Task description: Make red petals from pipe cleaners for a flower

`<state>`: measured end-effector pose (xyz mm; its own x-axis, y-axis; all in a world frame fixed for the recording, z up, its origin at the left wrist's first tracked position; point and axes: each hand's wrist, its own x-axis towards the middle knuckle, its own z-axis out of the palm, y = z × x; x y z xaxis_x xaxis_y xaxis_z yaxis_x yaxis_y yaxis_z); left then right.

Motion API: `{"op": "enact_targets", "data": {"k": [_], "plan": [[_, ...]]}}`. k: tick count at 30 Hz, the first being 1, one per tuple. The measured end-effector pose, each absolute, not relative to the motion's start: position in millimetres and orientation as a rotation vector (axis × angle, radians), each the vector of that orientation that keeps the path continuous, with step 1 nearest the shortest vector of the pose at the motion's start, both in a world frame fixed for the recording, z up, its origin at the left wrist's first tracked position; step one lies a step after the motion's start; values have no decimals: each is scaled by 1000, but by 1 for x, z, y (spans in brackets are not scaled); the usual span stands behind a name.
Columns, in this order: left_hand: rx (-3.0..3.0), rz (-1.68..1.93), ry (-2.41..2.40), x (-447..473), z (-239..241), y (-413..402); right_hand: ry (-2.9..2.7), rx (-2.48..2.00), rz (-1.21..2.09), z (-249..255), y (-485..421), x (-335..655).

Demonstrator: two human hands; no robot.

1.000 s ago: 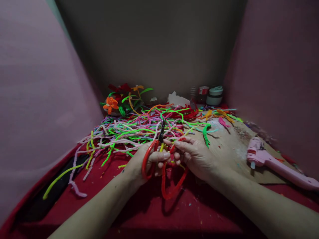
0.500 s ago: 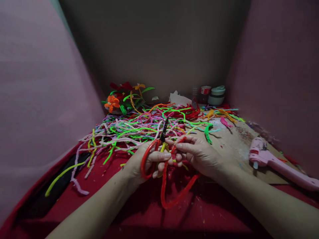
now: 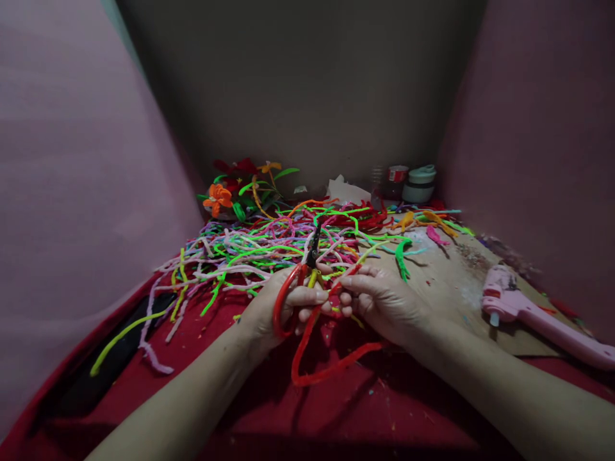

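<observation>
My left hand [image 3: 293, 298] is closed around a pair of scissors [image 3: 279, 307] with red handles, and its dark blades point up and away from me. Its thumb and fingertips also pinch a red pipe cleaner [image 3: 327, 375]. Just to the right, my right hand [image 3: 379, 298] grips the same pipe cleaner between thumb and fingers, one short end sticking up past them. The rest of the strand hangs below both hands in a bent loop. A small yellow piece [image 3: 313, 279] shows by the scissors' pivot; I cannot tell what it is.
Beyond my hands spreads a heap of multicoloured pipe cleaners [image 3: 250, 253]. Pipe-cleaner flowers [image 3: 218, 200] stand at the back left. On the right, a pink glue gun [image 3: 512, 304] lies on a brown board [image 3: 442, 307]. A lidded cup [image 3: 419, 186] stands at the back. Red cloth [image 3: 394, 403] covers the table.
The hanging loop of red pipe cleaner has swung left and up a little, and its upper end now slants more to the right. Both hands keep their grip in nearly the same place.
</observation>
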<state>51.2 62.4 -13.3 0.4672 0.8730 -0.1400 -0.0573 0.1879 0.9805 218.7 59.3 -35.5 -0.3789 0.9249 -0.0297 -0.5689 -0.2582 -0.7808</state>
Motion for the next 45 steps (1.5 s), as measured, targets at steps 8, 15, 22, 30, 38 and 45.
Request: {"op": "enact_targets", "data": {"k": [8, 15, 22, 30, 38, 45], "plan": [[1138, 792, 891, 52, -14, 64, -859, -709, 1754, -32, 57, 219], [1205, 831, 904, 54, -11, 61, -1031, -694, 1763, -36, 57, 219], [1169, 933, 906, 53, -11, 60, -1129, -835, 1493, -32, 53, 221], [1171, 995, 943, 58, -10, 56, -1086, -800, 1646, -41, 55, 218], [1275, 1011, 1037, 60, -8, 52, -1081, -862, 1592, -41, 55, 217], [1982, 982, 1141, 45, -14, 49, -1058, -965, 1424, -28, 58, 223]]}}
